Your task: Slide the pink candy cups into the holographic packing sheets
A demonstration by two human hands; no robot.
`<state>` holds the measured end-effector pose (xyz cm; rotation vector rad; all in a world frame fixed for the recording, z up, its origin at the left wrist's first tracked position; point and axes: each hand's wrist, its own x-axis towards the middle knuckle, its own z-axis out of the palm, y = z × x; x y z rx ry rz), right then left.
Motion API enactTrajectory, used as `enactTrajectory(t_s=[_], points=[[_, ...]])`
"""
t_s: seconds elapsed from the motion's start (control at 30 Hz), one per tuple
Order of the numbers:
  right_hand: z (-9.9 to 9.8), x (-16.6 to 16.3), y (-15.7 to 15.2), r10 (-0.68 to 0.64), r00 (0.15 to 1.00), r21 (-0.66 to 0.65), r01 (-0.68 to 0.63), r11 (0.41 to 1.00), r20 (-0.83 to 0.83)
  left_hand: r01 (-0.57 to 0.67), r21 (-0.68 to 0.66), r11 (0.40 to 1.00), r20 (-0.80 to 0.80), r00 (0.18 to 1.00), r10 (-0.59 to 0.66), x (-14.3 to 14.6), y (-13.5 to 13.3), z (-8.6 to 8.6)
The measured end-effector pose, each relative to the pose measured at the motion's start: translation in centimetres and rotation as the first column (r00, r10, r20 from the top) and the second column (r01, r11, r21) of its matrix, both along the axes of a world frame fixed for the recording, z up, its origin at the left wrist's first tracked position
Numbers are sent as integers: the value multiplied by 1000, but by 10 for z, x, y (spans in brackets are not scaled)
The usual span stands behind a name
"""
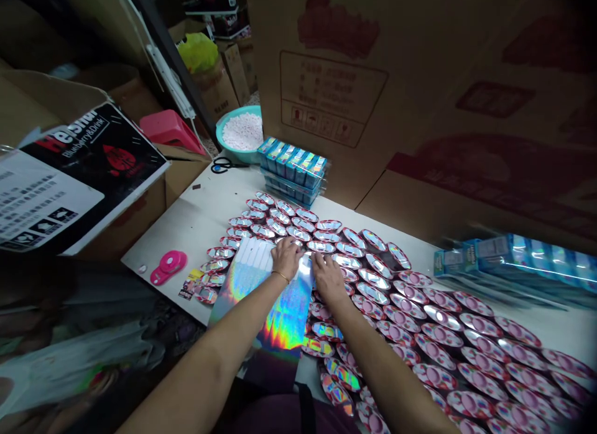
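My left hand [286,258] rests over the upper right part of a shiny rainbow sticker sheet [268,297], its fingers curled down and close together. Pale strips show along the sheet's top. Beside it, my right hand [329,276] is bent at the sheet's right edge, fingertips down among the oval-topped containers [346,261]. Whatever the fingertips of either hand pinch is too small to make out. The containers stand in close rows with red rims; nearer tops carry rainbow stickers [342,373], and those to the right show pink round centres [436,377].
Blue packs [293,166] are stacked at the table's back, with more blue packs [527,257] at right. Large cartons [336,104] wall the back. Scissors [224,165], a teal basin [228,138] of white pellets, a pink tool [168,266] and a black-printed box [100,160] are leftward.
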<state>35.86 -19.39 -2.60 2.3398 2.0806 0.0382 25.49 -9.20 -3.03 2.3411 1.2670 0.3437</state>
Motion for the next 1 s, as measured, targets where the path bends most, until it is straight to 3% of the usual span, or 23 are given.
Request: enactTrajectory(t_s=[0.7, 0.83, 1.0], points=[[15, -2, -1, 81, 991, -70, -73, 995, 111, -7, 0, 1000, 61, 998, 7, -1, 0, -3], [5, 3, 4, 8, 999, -5, -8, 1000, -51, -7, -33, 999, 69, 998, 9, 0, 3, -6], [-2, 0, 7, 32, 913, 258, 82, 963, -408, 5, -22, 1000, 99, 995, -3, -7, -3, -12]])
